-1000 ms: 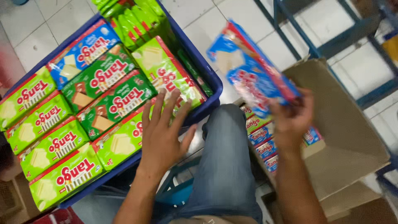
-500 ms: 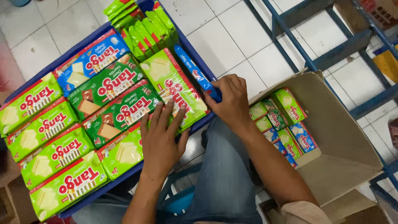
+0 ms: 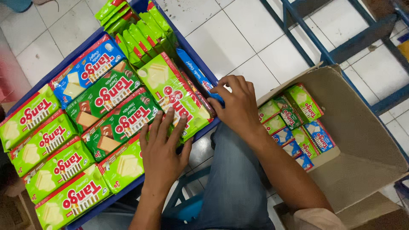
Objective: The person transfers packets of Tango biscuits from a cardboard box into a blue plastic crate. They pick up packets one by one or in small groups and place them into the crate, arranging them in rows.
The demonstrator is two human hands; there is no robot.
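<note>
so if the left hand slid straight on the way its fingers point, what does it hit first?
Likely the light green wafer pack just ahead: the left hand lies flat in the blue crate, fingertips already at that pack's near edge. Depth is unclear.

- We see bright, even light from overhead; colours are vivid.
- The glossy wafer packs [image 3: 115, 102] carry soft white glare on their wrappers.
- Shadows are faint and short, darkest under the blue crate [image 3: 200, 70] and inside the cardboard box [image 3: 366, 140].
- Focus is fairly sharp at centre; the top-left corner and the left edge show a reddish blur.
- The white tile floor [image 3: 238, 38] looks slightly washed out.
</note>
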